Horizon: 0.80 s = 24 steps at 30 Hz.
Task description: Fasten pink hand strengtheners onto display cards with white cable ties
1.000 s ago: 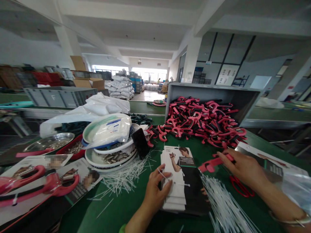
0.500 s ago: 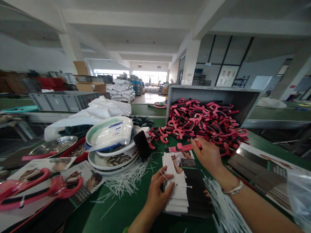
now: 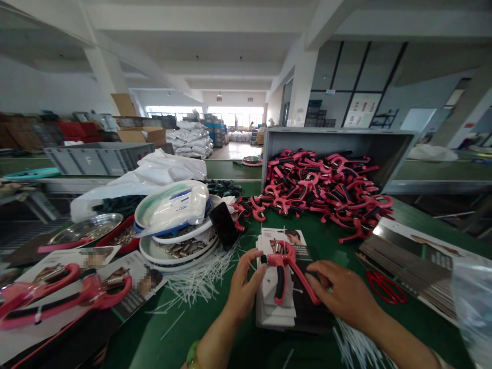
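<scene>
A pink hand grip point(image 3: 277, 260) with black padding lies on the stack of printed cards point(image 3: 269, 302), handles towards the person. The left hand point(image 3: 243, 284) has thumb and forefinger at its black knob, the right hand point(image 3: 342, 292) curls by the outer handle's end (a grey crate point(image 3: 392, 148) of similar grips point(image 3: 319, 184) sits behind); whether either hand truly clamps it, I can't tell

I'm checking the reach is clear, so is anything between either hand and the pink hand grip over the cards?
Nothing visible is. The left hand is right by the black knob of the pink hand grip, the right hand beside its long handle. White ties lie nearer the wearer, outside both gaps.
</scene>
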Each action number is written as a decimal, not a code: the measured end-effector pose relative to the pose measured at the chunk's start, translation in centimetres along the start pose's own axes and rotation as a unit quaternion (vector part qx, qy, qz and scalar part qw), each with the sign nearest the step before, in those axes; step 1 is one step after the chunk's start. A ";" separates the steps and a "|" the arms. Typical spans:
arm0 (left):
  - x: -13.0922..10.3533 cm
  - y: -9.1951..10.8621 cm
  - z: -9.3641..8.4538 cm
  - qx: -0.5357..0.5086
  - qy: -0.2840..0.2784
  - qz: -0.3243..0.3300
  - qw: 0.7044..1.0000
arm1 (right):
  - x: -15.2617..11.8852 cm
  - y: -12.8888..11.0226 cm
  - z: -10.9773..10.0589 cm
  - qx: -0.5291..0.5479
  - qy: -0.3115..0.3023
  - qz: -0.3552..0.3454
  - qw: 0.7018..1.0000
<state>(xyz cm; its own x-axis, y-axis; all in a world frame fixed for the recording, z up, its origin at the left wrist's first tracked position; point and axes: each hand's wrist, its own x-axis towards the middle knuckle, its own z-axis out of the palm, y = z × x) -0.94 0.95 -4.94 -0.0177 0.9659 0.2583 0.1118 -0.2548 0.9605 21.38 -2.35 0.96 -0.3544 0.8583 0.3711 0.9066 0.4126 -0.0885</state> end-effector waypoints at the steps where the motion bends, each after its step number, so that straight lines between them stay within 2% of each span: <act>1: 0.9 0.7 0.0 0.042 -0.008 0.019 0.999 | 0.6 0.0 -0.3 0.001 -0.008 -0.004 1.000; 3: 3.1 2.2 0.4 0.140 -0.036 0.054 0.988 | 1.9 -0.1 -0.7 -0.007 -0.034 -0.019 0.999; 5: 5.3 3.5 1.1 0.207 -0.066 0.061 0.974 | 3.1 -0.3 -0.4 -0.017 -0.064 -0.037 0.997; 7: 7.1 4.4 2.1 0.320 -0.105 0.052 0.940 | 3.9 -0.4 0.3 -0.020 -0.083 -0.046 0.995; 10: 8.6 4.9 3.9 0.378 -0.149 0.045 0.913 | 4.3 -0.2 1.6 -0.005 -0.102 -0.041 0.994; 13: 8.7 4.8 4.9 0.378 -0.177 0.064 0.907 | 4.0 0.4 2.7 0.041 -0.086 -0.043 0.995; 16: 7.7 4.7 4.8 0.384 -0.189 0.097 0.898 | 3.7 1.0 3.6 0.120 -0.016 -0.053 0.991; 19: 6.5 4.6 4.3 0.412 -0.188 0.144 0.880 | 3.6 1.1 4.1 0.207 0.055 -0.047 0.976; 21: 5.9 4.4 4.0 0.424 -0.185 0.163 0.871 | 3.6 0.8 4.4 0.247 0.074 -0.009 0.966; 24: 5.2 4.3 3.9 0.416 -0.184 0.164 0.875 | 3.3 0.0 4.8 0.288 0.072 0.081 0.951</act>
<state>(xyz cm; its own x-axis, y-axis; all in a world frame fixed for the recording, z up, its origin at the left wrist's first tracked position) 3.34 5.07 0.10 0.4548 0.8354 0.3088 0.7387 -0.5475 0.3931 19.05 1.95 -2.23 -0.1479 0.8910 0.4292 0.6558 0.4131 -0.6318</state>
